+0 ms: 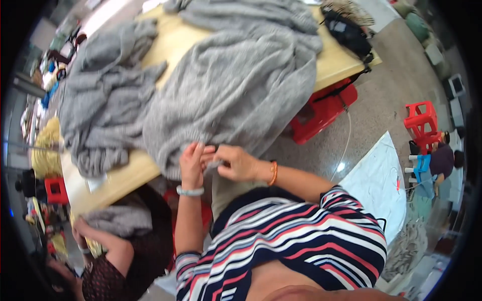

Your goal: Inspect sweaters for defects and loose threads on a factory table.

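A large grey knitted garment (241, 85) lies spread over a pale wooden table (341, 62), its lower edge hanging off the near side. My left hand (192, 163), with a pale bracelet on the wrist, pinches that edge. My right hand (236, 163), an orange band on its wrist, grips the same hem right beside it; the fingers of both hands nearly touch. A second grey knitted piece (105, 100) is heaped on the table's left part.
Another person (115, 251) sits at lower left with a grey knit in their hands. A red plastic crate (326, 108) stands under the table, a red stool (420, 120) on the floor at right, a black bag (349, 32) at the table's far corner.
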Demonstrator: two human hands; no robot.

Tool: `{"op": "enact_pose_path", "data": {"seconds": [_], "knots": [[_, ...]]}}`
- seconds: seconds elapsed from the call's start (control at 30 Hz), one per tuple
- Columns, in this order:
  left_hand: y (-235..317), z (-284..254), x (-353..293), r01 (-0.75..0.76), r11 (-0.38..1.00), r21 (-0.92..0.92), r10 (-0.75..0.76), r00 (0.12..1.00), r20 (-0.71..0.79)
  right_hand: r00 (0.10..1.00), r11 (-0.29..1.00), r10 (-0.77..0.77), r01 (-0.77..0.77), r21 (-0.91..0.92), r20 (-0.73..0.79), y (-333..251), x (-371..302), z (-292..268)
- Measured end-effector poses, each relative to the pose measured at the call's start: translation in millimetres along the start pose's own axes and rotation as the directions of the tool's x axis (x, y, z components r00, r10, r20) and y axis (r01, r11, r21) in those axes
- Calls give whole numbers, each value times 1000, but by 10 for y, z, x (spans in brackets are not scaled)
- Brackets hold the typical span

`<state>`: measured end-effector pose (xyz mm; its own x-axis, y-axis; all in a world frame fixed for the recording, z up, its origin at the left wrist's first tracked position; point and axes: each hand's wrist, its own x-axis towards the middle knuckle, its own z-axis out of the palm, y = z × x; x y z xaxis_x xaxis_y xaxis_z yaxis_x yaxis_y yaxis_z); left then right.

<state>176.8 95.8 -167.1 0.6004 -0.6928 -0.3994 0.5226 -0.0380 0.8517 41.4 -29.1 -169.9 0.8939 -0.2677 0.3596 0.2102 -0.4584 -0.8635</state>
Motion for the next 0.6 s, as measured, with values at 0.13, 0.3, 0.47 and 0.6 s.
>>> {"op": "enact_pose_path", "data": {"seconds": [0.13, 0.3, 0.47, 0.6], "knots": [[43, -9, 161, 73, 978, -193, -93, 991, -99, 1000, 999, 9, -9, 50, -8, -102, 68, -10], [-108, 66, 310, -53, 998, -42, 52, 998, -29, 999, 999, 26, -25, 29, -33, -42, 34, -138], [-69, -67, -50, -331, 890, 314, 327, 943, 67, 1000, 998, -2, 1, -66, -29, -21, 162, -43], [-34, -86, -110, -294, 937, 187, 268, 951, 151, 1000, 994, -20, 20, -106, -1, -20, 203, -3]]}}
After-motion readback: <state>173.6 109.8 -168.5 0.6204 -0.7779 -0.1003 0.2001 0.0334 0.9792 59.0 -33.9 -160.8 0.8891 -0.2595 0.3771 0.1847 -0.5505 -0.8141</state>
